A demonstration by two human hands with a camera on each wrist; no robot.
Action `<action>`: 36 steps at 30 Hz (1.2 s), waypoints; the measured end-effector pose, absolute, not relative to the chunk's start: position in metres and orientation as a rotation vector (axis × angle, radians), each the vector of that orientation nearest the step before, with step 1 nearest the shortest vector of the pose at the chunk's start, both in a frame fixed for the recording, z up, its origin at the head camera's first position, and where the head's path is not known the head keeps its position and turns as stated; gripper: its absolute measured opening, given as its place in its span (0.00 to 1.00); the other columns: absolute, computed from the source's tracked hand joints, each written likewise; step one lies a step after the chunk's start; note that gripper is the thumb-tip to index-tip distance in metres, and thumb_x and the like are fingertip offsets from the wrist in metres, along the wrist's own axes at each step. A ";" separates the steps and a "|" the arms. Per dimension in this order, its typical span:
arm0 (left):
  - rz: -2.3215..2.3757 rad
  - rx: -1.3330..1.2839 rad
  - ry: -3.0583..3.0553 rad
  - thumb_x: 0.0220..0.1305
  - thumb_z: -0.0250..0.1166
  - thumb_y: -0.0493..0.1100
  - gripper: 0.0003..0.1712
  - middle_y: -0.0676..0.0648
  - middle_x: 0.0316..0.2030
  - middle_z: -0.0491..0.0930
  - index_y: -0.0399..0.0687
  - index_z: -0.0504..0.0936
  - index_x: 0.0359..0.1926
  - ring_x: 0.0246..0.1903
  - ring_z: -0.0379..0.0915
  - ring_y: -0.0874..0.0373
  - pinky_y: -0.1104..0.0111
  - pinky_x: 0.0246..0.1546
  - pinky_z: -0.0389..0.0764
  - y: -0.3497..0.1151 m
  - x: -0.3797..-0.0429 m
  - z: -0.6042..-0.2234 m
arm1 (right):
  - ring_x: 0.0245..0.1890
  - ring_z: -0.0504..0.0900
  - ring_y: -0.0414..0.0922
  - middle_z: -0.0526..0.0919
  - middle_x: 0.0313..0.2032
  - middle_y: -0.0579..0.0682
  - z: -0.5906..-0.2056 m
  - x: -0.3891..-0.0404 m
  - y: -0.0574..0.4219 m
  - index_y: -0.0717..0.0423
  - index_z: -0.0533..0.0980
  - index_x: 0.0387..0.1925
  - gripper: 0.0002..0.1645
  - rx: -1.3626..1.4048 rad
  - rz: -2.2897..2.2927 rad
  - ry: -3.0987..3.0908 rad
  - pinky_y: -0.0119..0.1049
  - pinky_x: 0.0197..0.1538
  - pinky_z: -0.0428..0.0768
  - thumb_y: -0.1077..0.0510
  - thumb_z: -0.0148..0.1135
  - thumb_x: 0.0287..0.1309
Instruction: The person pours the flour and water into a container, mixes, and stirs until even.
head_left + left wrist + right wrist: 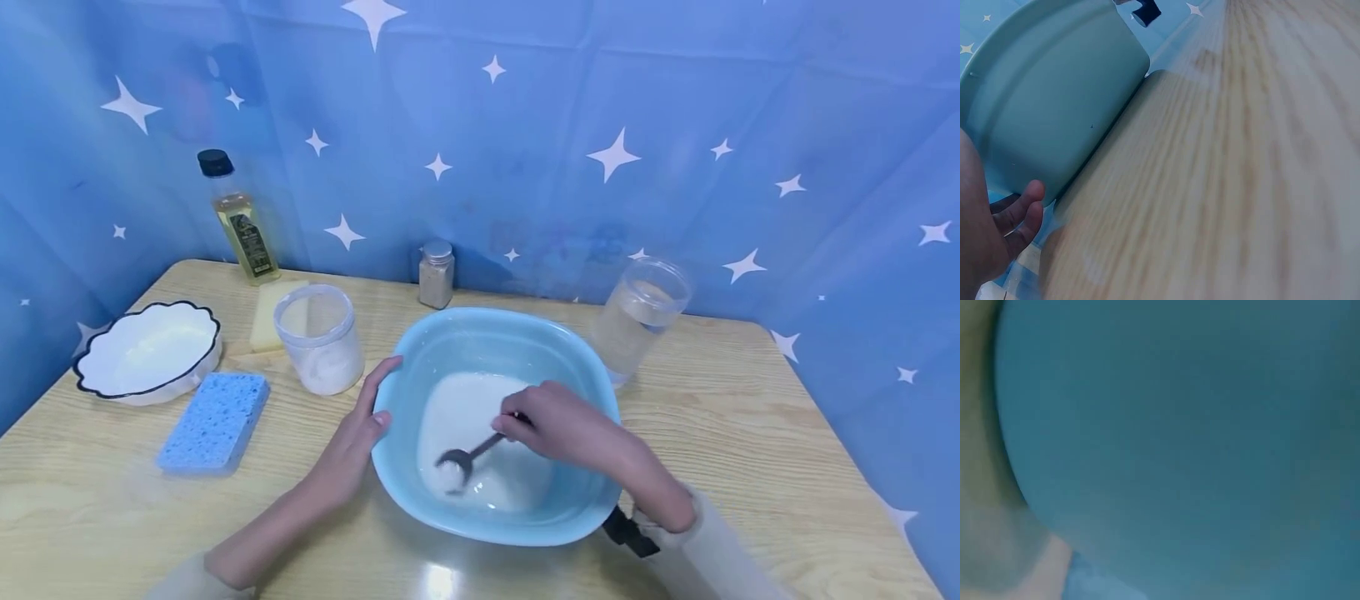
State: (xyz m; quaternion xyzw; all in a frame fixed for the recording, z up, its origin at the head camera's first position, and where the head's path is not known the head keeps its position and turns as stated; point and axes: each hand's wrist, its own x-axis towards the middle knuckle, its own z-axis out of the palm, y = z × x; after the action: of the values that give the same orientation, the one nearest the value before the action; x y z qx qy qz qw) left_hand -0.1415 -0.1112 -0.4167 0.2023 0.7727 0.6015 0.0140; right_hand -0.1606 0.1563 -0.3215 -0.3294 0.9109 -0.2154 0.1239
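Observation:
A light blue basin (pixel 588 358) stands on the table, with a pool of white liquid (pixel 472 400) inside. My left hand (pixel 351 446) grips the basin's left side, thumb over the rim and fingers along the outer wall; in the left wrist view that hand (pixel 985 231) shows beside the basin's side (pixel 1066 94). Over the liquid, my right hand (pixel 558 421) pinches the handle of a dark spoon (pixel 459 458). The spoon's bowl dips into the white liquid and holds some of it. Blurred blue basin wall (pixel 1179 450) fills most of the right wrist view, and the spoon is hidden there.
Left of the basin are a clear jar of white powder (pixel 326 367), a blue sponge (pixel 213 425), a yellowish sponge (pixel 266 321) and a scalloped white dish (pixel 150 350). Behind stand an oil bottle (pixel 243 229) and a small shaker (pixel 437 275). A water pitcher (pixel 633 321) is close at right.

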 end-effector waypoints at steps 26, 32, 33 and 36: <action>1.872 0.645 2.402 0.72 0.36 0.47 0.28 0.46 0.68 0.53 0.68 0.46 0.70 0.56 0.66 0.45 0.67 0.45 0.75 -0.111 -0.140 -0.416 | 0.14 0.60 0.35 0.64 0.13 0.40 -0.319 -0.152 0.154 0.52 0.75 0.19 0.15 -0.821 -0.555 2.803 0.28 0.21 0.63 0.56 0.56 0.62; 1.876 0.638 2.383 0.72 0.36 0.48 0.28 0.47 0.67 0.55 0.69 0.46 0.70 0.53 0.69 0.45 0.68 0.41 0.78 -0.111 -0.142 -0.417 | 0.15 0.62 0.39 0.63 0.13 0.44 -0.308 -0.156 0.170 0.51 0.70 0.16 0.18 -0.645 -0.427 2.926 0.31 0.22 0.64 0.58 0.56 0.62; 1.878 0.637 2.382 0.72 0.36 0.48 0.28 0.47 0.67 0.55 0.69 0.46 0.70 0.53 0.69 0.45 0.68 0.41 0.78 -0.111 -0.142 -0.417 | 0.15 0.62 0.39 0.63 0.13 0.44 -0.305 -0.156 0.174 0.51 0.71 0.16 0.17 -0.641 -0.420 2.910 0.31 0.22 0.64 0.59 0.56 0.62; 1.876 0.635 2.380 0.72 0.36 0.48 0.28 0.46 0.67 0.54 0.69 0.46 0.70 0.53 0.68 0.44 0.68 0.41 0.77 -0.112 -0.141 -0.417 | 0.14 0.61 0.37 0.63 0.12 0.42 -0.296 -0.154 0.186 0.52 0.73 0.16 0.17 -0.677 -0.448 2.796 0.30 0.21 0.64 0.60 0.55 0.62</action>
State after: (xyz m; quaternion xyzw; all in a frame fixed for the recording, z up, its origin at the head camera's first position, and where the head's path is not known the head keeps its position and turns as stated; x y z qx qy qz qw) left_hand -0.1411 -0.1118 -0.4173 0.2050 0.7686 0.6056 0.0226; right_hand -0.1542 0.1857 -0.2962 -0.2310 0.9540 -0.1527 0.1148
